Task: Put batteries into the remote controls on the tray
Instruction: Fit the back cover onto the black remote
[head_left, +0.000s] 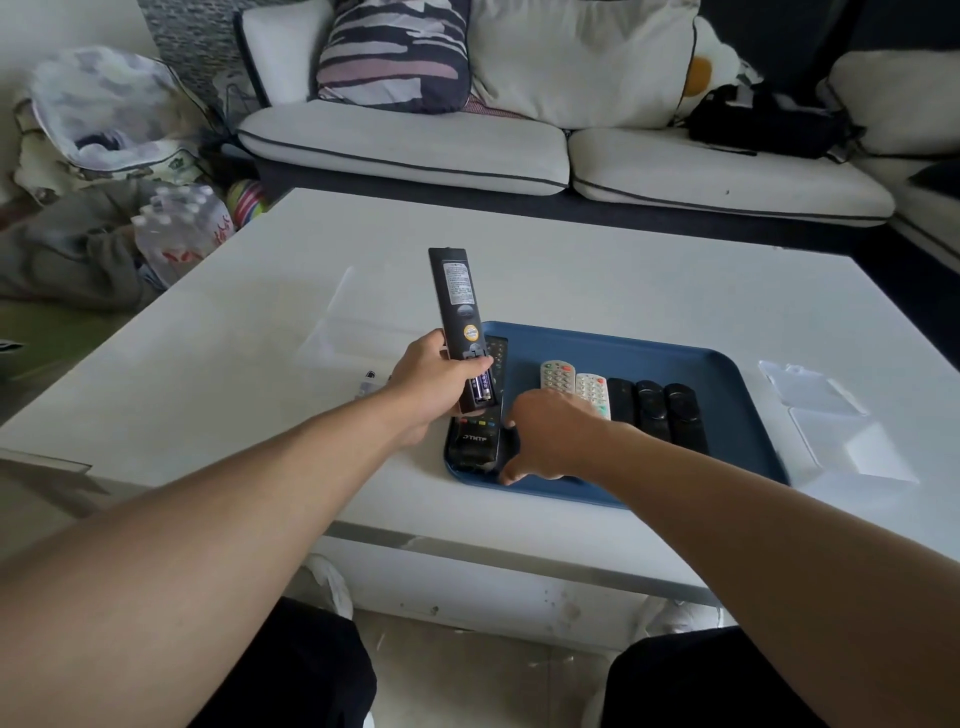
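Note:
My left hand (434, 387) grips a long black remote (457, 301) by its lower end, back side up, above the tray's left edge. Its battery compartment is uncovered and a purple battery (483, 385) lies in it. My right hand (550, 441) rests low on the blue tray (727, 395), fingers spread downward near a small black piece (513, 439) at the tray's front; whether it holds that piece is unclear. On the tray lie another black remote (475, 439), two white remotes (557, 375) (592, 389) and three black ones (654, 410).
The tray sits on a white table (571, 270). Clear plastic packaging lies at the right (831, 415) and at mid-left (343, 322). A small battery item (370, 382) lies left of my left wrist. A sofa (415, 140) stands behind the table.

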